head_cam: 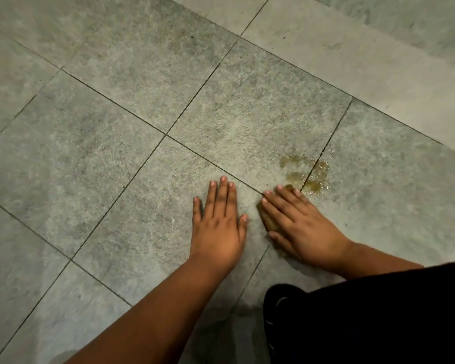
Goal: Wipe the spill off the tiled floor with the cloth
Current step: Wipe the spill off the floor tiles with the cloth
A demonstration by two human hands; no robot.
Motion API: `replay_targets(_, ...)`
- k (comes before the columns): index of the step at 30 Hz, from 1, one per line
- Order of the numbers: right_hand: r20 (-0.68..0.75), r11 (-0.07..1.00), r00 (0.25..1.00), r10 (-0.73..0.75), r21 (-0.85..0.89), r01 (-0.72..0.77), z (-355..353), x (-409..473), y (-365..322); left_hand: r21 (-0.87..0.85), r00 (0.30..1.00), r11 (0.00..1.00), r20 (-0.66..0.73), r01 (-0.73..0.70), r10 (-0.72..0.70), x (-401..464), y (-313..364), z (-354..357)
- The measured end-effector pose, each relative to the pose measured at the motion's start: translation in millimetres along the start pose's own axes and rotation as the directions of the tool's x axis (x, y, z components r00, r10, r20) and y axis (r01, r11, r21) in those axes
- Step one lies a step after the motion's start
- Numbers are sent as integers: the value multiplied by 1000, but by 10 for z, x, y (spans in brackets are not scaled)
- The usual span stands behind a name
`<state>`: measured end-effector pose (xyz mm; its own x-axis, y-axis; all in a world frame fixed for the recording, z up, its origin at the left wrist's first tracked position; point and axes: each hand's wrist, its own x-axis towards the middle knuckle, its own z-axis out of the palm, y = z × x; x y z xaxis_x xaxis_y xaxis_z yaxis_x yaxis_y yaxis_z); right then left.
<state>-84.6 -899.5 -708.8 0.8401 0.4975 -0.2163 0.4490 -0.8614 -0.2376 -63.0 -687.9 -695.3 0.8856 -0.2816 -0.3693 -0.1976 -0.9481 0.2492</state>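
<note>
Spill (306, 173) of a yellowish-brown liquid is seen on the grey tiled floor (116, 114), lying across a dark grout line (323, 151) where two tiles meet, right of the middle of the view. Its near edge is just beyond the fingertips of the right hand (297, 227). That hand is laid palm down with its fingers straight and spread, pressed onto a small brownish cloth (268, 222), of which only a little is shown at the thumb side and below the palm; most of the cloth is hidden under the hand. How far the cloth reaches toward the spill cannot be told, though a brownish bit is seen between the fingertips at the spill's edge. The left hand (220, 222) is placed flat on the floor just beside the right one, fingers straight and close together, thumb out, and nothing is held in it. Both forearms are bare. Dark clothing (365, 319) of the person is seen at the lower right corner. A paler band of tiles (378, 74) is seen along the upper right.
</note>
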Motion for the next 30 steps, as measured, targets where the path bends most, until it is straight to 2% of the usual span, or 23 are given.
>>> replay_targets(2, 9, 1000, 1000, 1, -27, 0, -71, 307, 183, -8, 1000, 1000, 4, -9, 9, 40, 42, -2)
replay_targets(6, -1, 995, 995, 101, -13, -101, -354, 928, 487, -4, 1000, 1000, 19, -14, 14, 94, 44, -47)
replay_targets(9, -19, 991, 991, 129, -18, -129, -433, 1060, 520, 26, 999, 1000, 51, 7, -8, 123, 16, -60)
replay_targets(14, -94, 966, 962, 256, 72, -250, -190, 242, 235, 45, 994, 999, 105, 18, -22, 134, -5, -45)
replay_targets(19, -70, 975, 973, 219, 43, -216, 20, -383, 123, 53, 992, 998, 126, 22, -28, 139, 18, -30)
replay_targets(23, -41, 986, 985, 166, 31, -165, -119, 57, 337, 50, 991, 998, 127, 31, -37, 142, 44, -34)
replay_targets(30, -38, 963, 963, 266, 45, -264, -459, 1047, 819, 52, 991, 998, 134, 18, -25, 127, 18, -63)
